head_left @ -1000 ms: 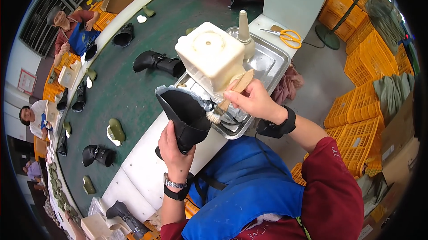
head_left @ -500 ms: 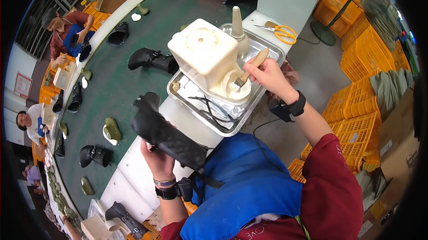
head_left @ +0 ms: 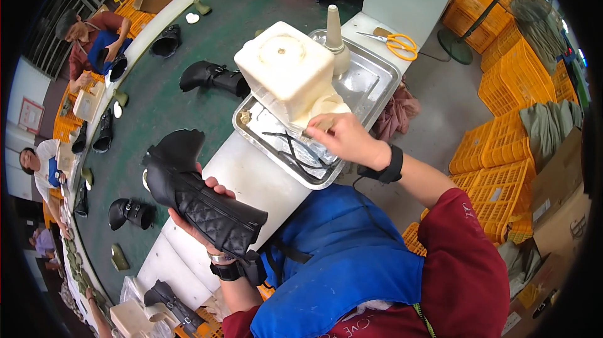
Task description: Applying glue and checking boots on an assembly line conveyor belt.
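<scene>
My left hand (head_left: 200,232) is wrapped round a black quilted boot upper (head_left: 210,209), with fingers and thumb on both sides of it. It hangs tilted over the near edge of the white worktop (head_left: 248,168). My right hand (head_left: 352,140) pinches the brush (head_left: 318,126), now mostly hidden behind the fingers, beside the spout cup (head_left: 326,102) of a cream plastic glue container (head_left: 286,65). That container stands in a metal tray (head_left: 377,96), with black straps (head_left: 292,146) and a beige cone-topped bottle (head_left: 336,43).
Orange-handled scissors (head_left: 399,43) lie beyond the tray. On the green conveyor (head_left: 207,112) are several black boots (head_left: 213,79) and an olive insole-like piece (head_left: 118,256). Orange crates (head_left: 499,193) stack at right. Co-workers (head_left: 100,40) sit across the conveyor.
My left hand has turned the boot, showing its quilted side, and shifted it left and down. My right hand has moved down and left from above the cup with the brush.
</scene>
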`<action>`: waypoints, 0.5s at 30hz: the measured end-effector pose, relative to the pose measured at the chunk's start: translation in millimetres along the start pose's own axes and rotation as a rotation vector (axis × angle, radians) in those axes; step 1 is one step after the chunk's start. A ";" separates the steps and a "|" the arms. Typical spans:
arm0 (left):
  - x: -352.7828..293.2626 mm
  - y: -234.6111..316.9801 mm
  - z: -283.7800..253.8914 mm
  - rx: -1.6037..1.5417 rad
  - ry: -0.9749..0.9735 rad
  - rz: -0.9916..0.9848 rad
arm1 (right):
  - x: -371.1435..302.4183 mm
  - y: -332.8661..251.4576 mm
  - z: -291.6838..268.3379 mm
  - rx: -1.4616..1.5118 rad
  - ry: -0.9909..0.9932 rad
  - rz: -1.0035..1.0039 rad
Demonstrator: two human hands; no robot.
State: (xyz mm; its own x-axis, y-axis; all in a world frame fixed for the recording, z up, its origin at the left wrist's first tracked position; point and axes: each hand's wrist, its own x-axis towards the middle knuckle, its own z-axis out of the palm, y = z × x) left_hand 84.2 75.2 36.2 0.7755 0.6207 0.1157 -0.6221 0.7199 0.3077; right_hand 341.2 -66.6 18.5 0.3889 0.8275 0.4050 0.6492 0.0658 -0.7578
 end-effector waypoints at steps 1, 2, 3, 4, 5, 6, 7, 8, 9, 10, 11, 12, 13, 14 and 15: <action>-1.5 0.9 -0.8 -0.005 -0.008 0.007 | -2.8 -1.4 6.7 -0.046 -0.005 -0.025; -3.8 1.2 -1.7 0.058 0.028 0.005 | -4.6 -1.6 14.4 -0.049 -0.025 0.004; -6.1 1.4 -2.1 0.110 0.048 -0.003 | -5.9 -1.4 22.6 -0.110 -0.054 -0.017; -8.5 0.8 -2.0 0.119 0.064 0.001 | -7.1 -0.7 29.7 -0.171 -0.080 -0.033; -11.0 -0.8 -1.3 0.260 0.143 0.057 | -8.1 0.4 35.4 -0.224 -0.126 -0.023; -12.6 -2.8 -0.3 0.411 0.199 0.102 | -10.8 1.4 38.4 -0.219 -0.112 -0.052; -15.8 -3.7 2.1 0.464 0.272 0.135 | -13.1 2.2 40.8 -0.280 -0.146 -0.052; -16.8 -3.0 4.5 0.460 0.273 0.140 | -15.1 2.8 42.2 -0.342 -0.189 -0.045; -17.8 -2.4 7.2 0.559 0.257 0.140 | -17.5 3.2 40.8 -0.367 -0.186 -0.059; -18.4 -1.6 9.9 0.649 0.244 0.147 | -20.2 3.4 37.8 -0.367 -0.189 -0.068; -19.3 -0.1 13.0 0.654 0.247 0.137 | -22.2 3.3 32.8 -0.373 -0.198 0.000; -18.4 -0.9 14.6 0.659 0.247 0.136 | -23.9 2.5 27.7 -0.382 -0.208 0.082; -17.7 -1.7 16.1 0.806 0.284 0.182 | -26.9 0.7 20.3 -0.356 -0.187 0.073; -16.8 -1.9 17.7 0.954 0.319 0.229 | -26.4 -0.9 14.2 -0.372 -0.218 0.091; -15.1 -1.0 19.0 1.170 0.373 0.191 | -25.0 -2.6 7.4 -0.338 -0.227 0.095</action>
State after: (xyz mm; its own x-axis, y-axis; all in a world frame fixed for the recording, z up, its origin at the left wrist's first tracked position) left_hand 75.1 59.2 52.0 0.4860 0.8732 0.0350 -0.1031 0.0175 0.9945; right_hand 324.9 -83.3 6.6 0.3284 0.9252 0.1899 0.8100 -0.1725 -0.5605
